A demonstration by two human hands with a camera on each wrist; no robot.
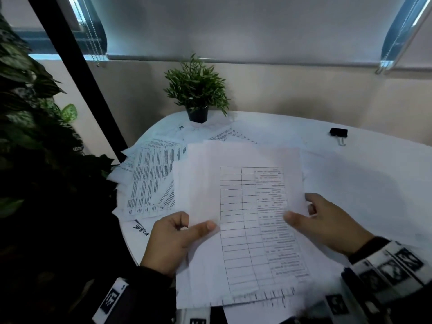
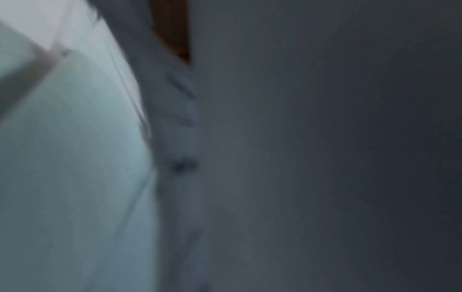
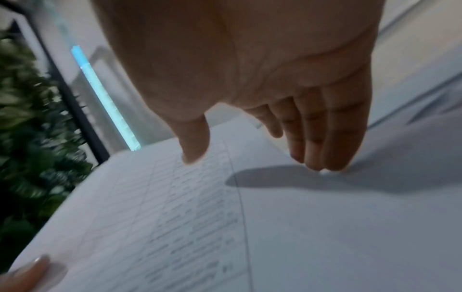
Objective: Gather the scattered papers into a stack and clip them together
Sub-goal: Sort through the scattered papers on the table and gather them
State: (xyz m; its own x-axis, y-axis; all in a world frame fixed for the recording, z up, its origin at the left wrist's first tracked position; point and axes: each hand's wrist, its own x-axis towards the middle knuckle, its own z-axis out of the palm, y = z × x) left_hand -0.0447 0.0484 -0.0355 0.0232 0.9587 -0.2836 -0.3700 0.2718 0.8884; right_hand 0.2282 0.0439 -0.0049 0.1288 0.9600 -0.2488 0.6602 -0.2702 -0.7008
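Tabletop (image 1: 374,183) is white and rounded, with loose papers (image 1: 152,174) fanned across its left half, some running under the potted plant (image 1: 196,94) at the back.

Held sheaf (image 1: 245,206) is lifted above the tabletop centre, long axis running away from the person, table-printed sheet on top, edges uneven.

Left hand (image 1: 173,239) pinches the sheaf at its left edge, thumb on top, fingers curled beneath. Right hand (image 1: 327,220) sits at the right edge: thumb lies over the printed sheet, fingers straight and close together, their tips down on paper beside the sheaf in the right wrist view (image 3: 325,138). No clear grip there.

Key relation: the loose papers lie left of and beyond the sheaf, so the left hand is nearer but occupied; my read is the right hand would need to take the sheaf or reach across.

Binder clip (image 1: 338,133) sits far right, well apart from everything, nearer the right hand.

Not resolvable: the left wrist view is blur, only paper edges and a sliver of skin. Sheet count unknown. The sheaf's near edge runs down behind the wrist-worn gear, and sheets under the sheaf are hidden.
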